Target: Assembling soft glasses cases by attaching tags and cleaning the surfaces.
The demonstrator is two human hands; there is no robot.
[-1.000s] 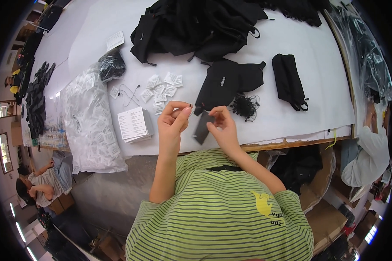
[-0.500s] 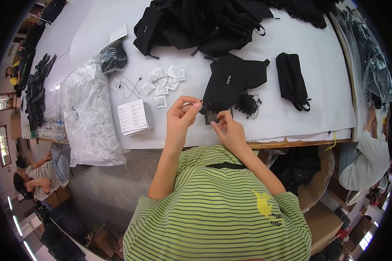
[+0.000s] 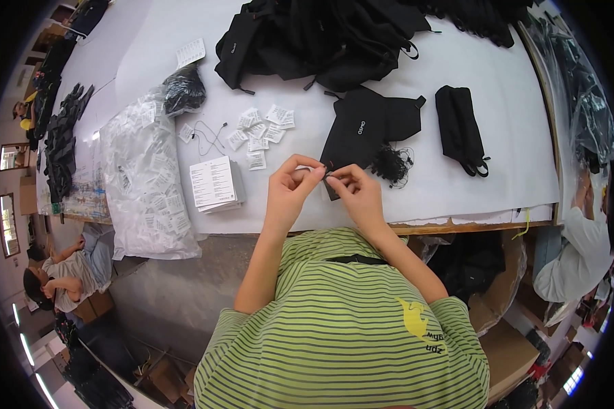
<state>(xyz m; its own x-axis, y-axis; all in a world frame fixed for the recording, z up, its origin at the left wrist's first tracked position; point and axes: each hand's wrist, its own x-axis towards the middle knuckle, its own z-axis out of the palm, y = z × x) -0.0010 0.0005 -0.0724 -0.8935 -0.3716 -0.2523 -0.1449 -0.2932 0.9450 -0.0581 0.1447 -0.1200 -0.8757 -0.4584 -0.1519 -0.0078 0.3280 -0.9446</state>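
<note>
My left hand (image 3: 292,189) and my right hand (image 3: 360,198) meet fingertip to fingertip at the near end of a black fabric pouch (image 3: 351,133) lying on the table. Both are closed in a pinch on something small and dark, too fine to make out. A bit of a dark flat tag (image 3: 333,193) shows just under the fingers. Beside the pouch, close to my right hand, lies a tangle of thin black cords (image 3: 392,165). To the left of my left hand are a stack of white printed cards (image 3: 215,184) and several small white packets (image 3: 256,129).
A long clear bag of white packets (image 3: 143,184) lies at the left. Black pouches (image 3: 307,48) are heaped at the back, and a single narrow black pouch (image 3: 459,126) lies to the right. A loose cord (image 3: 208,138) is near the cards. Other people sit at both sides.
My right hand has risen slightly and come in to meet the left at the fingertips. The dark tag is now more covered by the hands. The view has shifted slightly.
</note>
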